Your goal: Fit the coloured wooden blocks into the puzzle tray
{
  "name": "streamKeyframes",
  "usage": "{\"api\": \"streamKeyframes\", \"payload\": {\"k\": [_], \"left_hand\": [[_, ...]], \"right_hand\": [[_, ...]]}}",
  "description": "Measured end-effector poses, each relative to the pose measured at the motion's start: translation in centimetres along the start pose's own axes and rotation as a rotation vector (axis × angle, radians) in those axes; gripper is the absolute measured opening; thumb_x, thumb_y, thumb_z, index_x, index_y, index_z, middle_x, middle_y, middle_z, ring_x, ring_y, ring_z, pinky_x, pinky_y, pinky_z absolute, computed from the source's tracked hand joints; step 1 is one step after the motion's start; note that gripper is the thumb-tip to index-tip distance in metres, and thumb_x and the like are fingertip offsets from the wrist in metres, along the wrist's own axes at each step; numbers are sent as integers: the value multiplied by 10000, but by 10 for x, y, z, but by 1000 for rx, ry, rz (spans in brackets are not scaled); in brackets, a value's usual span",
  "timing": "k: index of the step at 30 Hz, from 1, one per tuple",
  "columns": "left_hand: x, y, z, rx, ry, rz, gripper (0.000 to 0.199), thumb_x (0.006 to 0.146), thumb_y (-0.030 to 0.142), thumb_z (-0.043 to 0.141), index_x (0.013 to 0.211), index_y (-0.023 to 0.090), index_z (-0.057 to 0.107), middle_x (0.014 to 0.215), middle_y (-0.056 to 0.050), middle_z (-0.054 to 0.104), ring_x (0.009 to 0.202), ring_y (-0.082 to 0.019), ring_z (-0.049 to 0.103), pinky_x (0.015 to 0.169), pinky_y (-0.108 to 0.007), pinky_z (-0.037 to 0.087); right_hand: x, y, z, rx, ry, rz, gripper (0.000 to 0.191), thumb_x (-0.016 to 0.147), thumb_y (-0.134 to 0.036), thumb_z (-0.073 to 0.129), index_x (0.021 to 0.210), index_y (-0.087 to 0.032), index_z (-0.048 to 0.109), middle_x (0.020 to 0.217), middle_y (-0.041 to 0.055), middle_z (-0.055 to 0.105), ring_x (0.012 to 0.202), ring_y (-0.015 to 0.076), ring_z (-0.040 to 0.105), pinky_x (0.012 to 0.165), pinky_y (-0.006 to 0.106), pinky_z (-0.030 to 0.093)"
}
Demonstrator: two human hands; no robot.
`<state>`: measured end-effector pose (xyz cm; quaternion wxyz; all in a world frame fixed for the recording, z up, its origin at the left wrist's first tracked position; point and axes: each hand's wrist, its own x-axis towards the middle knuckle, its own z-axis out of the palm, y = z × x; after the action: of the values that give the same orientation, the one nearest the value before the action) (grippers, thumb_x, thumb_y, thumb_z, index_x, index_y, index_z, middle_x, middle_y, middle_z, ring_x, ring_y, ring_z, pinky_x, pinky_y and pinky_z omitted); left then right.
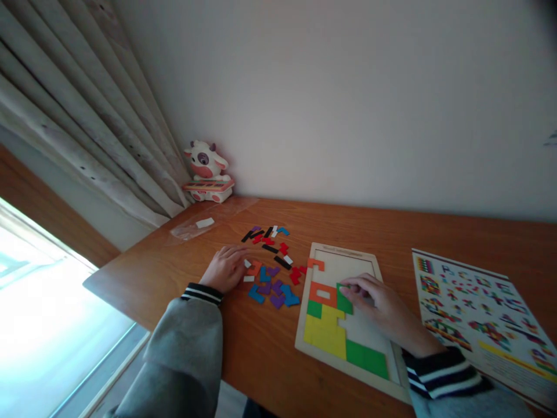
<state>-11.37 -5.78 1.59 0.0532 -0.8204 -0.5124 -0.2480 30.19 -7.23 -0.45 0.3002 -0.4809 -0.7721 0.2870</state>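
Note:
A wooden puzzle board (300, 325) lies on the table, part filled with yellow pieces (324, 334), an orange piece (317, 290) and green pieces (368, 359). Over its middle, my right hand (374, 302) has thumb and fingers closed at the edge of a green puzzle piece (343, 301), beside the orange one. To the left, my left hand (225, 269) rests on the table with fingers stretched out, by a small white piece (247, 263) and an orange piece (255, 267). Loose blue pieces (290, 296) and purple pieces (277, 301) lie between hand and board.
Black strips (270, 248) and red pieces (296, 274) are scattered farther back. A printed pattern sheet (483, 313) lies at the right. A toy cow (209, 171) stands in the back corner near a clear plastic bag (187, 232) and the curtain (87, 110).

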Motion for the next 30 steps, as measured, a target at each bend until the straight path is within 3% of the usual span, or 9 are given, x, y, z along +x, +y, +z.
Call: {"api": "streamKeyframes", "payload": {"k": [3, 7, 17, 22, 27, 30], "left_hand": [[-25, -28, -13, 13, -95, -14, 388, 948, 276, 459, 1295, 235, 628, 1393, -76, 603, 1317, -278, 508, 1114, -500, 422], [-35, -37, -16, -17, -201, -38, 413, 988, 319, 429, 1359, 231, 587, 1409, -82, 591, 1311, -262, 521, 1110, -476, 432], [-27, -22, -6, 16, 11, -37, 358, 955, 453, 568, 1191, 214, 694, 1092, -95, 722, 984, -224, 679, 924, -389, 560], [-12, 23, -2, -213, 234, 148, 317, 867, 388, 731, 1135, 222, 697, 1095, -74, 744, 980, -196, 710, 884, -341, 594], [24, 90, 24, -388, 236, 340, 281, 869, 394, 726, 1067, 195, 704, 1124, -99, 742, 971, -196, 721, 851, -343, 598], [48, 120, 41, -455, 248, 398, 305, 876, 434, 709, 1056, 187, 703, 1124, -106, 743, 978, -193, 717, 866, -333, 588]], "right_hand": [[0, 1, 1, 7, 3, 4, 378, 937, -571, 526, 1049, -259, 709, 983, 65, 674, 910, 231, 631, 836, 397, 528], [1, 5, 3, 6, 16, -3, 396, 924, -589, 531, 1041, -259, 717, 971, 71, 678, 899, 237, 632, 820, 398, 535], [1, 12, 4, -27, 34, -22, 415, 915, -599, 526, 1034, -257, 728, 968, 71, 696, 888, 232, 645, 798, 379, 539], [0, 11, 4, -30, 42, -13, 386, 931, -572, 525, 1056, -259, 713, 968, 59, 688, 882, 223, 642, 795, 371, 535], [-1, 0, 1, -36, 88, -79, 315, 965, -501, 514, 1019, -249, 696, 976, 50, 686, 888, 210, 638, 816, 360, 518], [-1, -16, 1, -18, 125, -129, 288, 980, -466, 504, 996, -244, 687, 967, 46, 679, 905, 206, 631, 834, 351, 503]]}}
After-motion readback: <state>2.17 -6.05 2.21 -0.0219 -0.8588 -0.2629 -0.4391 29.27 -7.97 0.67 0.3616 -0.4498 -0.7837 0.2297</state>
